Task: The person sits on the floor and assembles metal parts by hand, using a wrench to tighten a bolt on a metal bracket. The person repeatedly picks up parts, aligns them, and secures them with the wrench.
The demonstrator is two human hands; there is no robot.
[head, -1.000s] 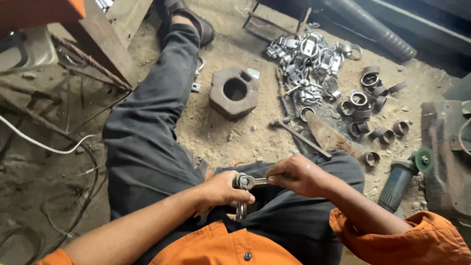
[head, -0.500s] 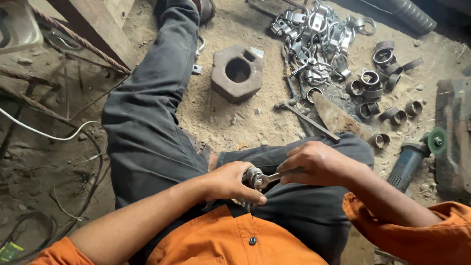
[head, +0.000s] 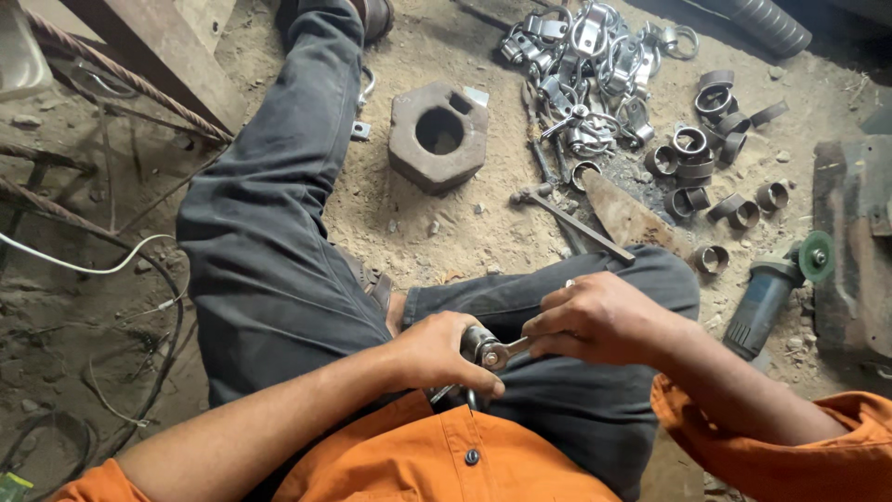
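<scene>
Left hand (head: 444, 351) clamps a small metal clamp fitting (head: 476, 342) over the lap, right hand (head: 595, 321) grips the spanner (head: 506, 351) seated on its bolt; keep the spanner square, fitting braced.

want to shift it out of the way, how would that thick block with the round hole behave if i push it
The block looks like solid thick metal, so probably heavy for its size. It lies flat on the sandy ground, so it should drag and dig in, not roll or tip. Its rusty, rough faces probably won't be slippery.
</scene>
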